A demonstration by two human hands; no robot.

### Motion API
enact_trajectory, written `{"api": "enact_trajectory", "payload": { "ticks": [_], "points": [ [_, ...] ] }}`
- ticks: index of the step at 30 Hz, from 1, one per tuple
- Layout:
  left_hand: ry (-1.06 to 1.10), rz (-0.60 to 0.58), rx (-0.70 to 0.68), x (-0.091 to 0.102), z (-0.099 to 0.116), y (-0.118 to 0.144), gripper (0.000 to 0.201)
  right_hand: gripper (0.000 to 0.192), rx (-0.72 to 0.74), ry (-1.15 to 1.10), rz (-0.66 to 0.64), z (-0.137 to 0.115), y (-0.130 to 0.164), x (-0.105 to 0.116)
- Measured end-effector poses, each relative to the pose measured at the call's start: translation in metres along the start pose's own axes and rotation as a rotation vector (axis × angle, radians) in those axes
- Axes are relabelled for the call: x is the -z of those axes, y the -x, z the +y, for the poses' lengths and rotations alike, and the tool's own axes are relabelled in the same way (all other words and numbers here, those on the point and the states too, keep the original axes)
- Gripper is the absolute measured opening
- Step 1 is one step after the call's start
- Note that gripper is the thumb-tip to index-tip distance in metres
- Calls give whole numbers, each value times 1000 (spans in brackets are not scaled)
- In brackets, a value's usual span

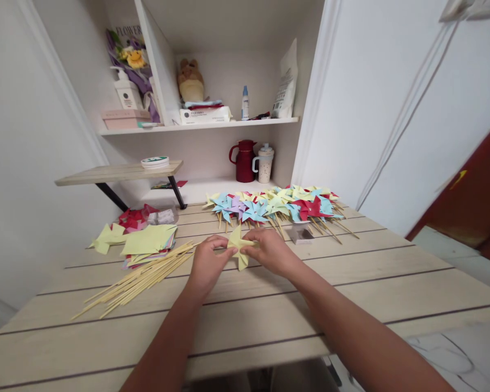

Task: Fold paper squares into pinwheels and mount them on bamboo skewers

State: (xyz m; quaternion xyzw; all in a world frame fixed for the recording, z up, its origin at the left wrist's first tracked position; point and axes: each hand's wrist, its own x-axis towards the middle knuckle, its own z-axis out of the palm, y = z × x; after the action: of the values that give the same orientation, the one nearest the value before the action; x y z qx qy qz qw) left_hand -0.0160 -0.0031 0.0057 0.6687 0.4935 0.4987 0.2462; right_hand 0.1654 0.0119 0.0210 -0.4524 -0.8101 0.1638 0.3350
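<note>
The left hand (209, 260) and the right hand (271, 249) are pinching a yellow paper pinwheel (237, 243) between them, thumbs meeting near its middle. They are holding it over the table (245, 326), nearer the person than the rows of finished pinwheels (255, 210) and just right of the sticks (142, 283). Pressing lightly at the centre is probably working best here; squeezing the blades would likely be creasing them.

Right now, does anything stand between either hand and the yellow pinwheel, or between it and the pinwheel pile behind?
Nothing visible does. The left hand and right hand both hold the yellow pinwheel, and the way to the pinwheel pile behind looks unblocked; the clear box stands off to the right.
</note>
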Motion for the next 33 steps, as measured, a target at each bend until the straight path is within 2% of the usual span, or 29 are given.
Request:
{"api": "enact_trajectory", "payload": {
  "ticks": [3,6,9,12,15,18,23,29,31,33],
  "points": [
    [6,-2,7,0,2,0,8,8,-6,-29,20,1,0,-2],
    [84,0,71,-2,2,1,11,7,-46,-76,43,1,-1,-3],
    [201,4,202,-6,-1,3,18,7,-75,-176,99,3,-3,-2],
    [316,39,358,-9,-8,5,23,10,-97,-309,233,8,-5,4],
    [409,137,466,-5,-15,4,24,16,-160,-474,409,17,-6,14],
    [546,317,537,2,-20,-2,24,22,-236,-698,559,27,-8,23],
    [849,466,554,12,-19,-11,11,29,-349,-874,670,37,-11,30],
    [887,473,584,12,-19,-12,10,30,-264,-937,854,39,-7,46],
    [871,454,586,12,-20,-12,10,29,-236,-912,843,39,-2,61],
    [856,429,583,11,-23,-11,10,29,-236,-833,777,43,5,79]
  ]
}}
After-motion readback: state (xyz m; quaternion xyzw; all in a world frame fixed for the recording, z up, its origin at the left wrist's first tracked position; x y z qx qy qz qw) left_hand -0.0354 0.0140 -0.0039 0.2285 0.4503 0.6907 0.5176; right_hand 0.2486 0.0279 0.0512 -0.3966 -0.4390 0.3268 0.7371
